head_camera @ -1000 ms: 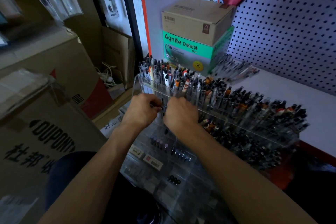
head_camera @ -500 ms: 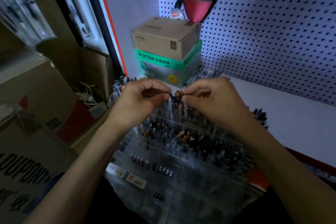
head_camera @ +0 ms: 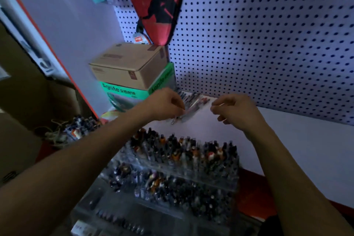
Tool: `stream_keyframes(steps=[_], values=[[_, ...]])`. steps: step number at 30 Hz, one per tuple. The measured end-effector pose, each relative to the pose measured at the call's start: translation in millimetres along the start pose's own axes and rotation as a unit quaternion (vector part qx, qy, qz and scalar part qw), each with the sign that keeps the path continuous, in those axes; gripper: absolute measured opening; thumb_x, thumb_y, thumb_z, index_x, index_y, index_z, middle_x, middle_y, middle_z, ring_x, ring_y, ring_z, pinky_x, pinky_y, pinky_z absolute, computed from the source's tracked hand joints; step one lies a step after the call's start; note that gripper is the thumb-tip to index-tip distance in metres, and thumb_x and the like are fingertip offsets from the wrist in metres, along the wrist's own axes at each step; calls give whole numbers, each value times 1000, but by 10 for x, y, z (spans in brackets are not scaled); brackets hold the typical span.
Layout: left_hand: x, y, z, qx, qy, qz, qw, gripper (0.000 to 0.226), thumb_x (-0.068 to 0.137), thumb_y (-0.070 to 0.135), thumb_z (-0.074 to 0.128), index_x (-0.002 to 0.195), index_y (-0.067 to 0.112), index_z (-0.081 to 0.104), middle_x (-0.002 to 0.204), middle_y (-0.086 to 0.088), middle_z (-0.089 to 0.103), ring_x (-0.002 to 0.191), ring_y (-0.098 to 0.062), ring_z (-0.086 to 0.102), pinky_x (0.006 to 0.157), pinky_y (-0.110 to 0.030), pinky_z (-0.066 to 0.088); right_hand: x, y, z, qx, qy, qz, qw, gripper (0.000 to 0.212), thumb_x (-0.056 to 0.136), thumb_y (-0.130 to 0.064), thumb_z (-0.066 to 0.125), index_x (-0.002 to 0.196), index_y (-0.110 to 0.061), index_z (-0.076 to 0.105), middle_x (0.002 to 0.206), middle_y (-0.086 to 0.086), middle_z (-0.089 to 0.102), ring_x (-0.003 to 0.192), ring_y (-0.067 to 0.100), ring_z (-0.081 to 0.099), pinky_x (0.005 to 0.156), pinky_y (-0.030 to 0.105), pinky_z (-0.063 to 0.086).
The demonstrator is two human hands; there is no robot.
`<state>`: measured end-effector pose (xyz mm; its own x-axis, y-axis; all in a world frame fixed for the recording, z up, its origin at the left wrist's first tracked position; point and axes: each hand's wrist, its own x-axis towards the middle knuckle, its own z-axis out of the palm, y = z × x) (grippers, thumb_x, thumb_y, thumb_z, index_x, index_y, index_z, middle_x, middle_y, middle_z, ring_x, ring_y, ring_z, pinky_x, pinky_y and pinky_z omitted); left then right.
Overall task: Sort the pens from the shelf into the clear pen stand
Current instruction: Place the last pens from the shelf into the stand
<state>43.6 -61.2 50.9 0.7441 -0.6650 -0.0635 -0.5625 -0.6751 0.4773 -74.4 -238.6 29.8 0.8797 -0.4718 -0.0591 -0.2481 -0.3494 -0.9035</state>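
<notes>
Both hands had left the tiered clear acrylic pen stand (head_camera: pixel 183 170) for the far white shelf (head_camera: pixel 287 132). The left hand (head_camera: pixel 164 104) curled over the loose blurred pens (head_camera: pixel 191 101); the right hand (head_camera: pixel 233 109), fingers loosely curled, held nothing, so another pickup looked imminent.

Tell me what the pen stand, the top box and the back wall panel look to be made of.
Pen stand: clear hard plastic, likely acrylic, since the pens show through its glossy tiers. Top box: plain brown cardboard, matte, with folded flaps. Wall panel: white pegboard with even rows of holes; whether metal or hardboard, I cannot tell.
</notes>
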Motion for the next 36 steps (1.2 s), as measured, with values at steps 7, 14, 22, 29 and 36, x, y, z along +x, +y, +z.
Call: stream_keyframes(steps=[7,14,22,29,36], values=[[742,15,444,211,-54,-27,976,11,88,21,61,85,12,67,85,-8,63,77,-24,62,67,-33,53,288,400,-51,-4,7,46,999,10,83,-20,76,90,-14,72,81,5,72,72,16,70,71,31,57],[836,203,687,296,-104,-42,949,21,87,30,60,74,15,54,72,-2,49,63,-16,50,57,-29,42,331,430,-151,29,11,38,999,15,85,-19,74,74,-26,66,81,4,72,73,16,69,60,25,51],[802,251,736,286,-158,-6,945,31,95,36,53,78,11,48,86,-7,48,76,-23,51,67,-31,42,333,522,-249,34,43,87,995,18,86,-18,71,89,0,73,86,13,73,82,27,70,81,41,59],[456,354,409,221,-85,114,965,35,92,38,61,66,28,40,70,2,48,63,-15,46,63,-33,44,155,396,-248,143,-2,62,988,25,90,-37,69,99,-14,71,93,2,72,75,13,70,61,21,54],[-98,373,27,146,48,203,967,22,88,38,68,77,21,60,66,13,49,58,0,45,54,-23,31,-147,-41,-62,267,19,-57,962,9,93,-13,66,95,-8,73,77,7,72,66,13,67,66,24,57]])
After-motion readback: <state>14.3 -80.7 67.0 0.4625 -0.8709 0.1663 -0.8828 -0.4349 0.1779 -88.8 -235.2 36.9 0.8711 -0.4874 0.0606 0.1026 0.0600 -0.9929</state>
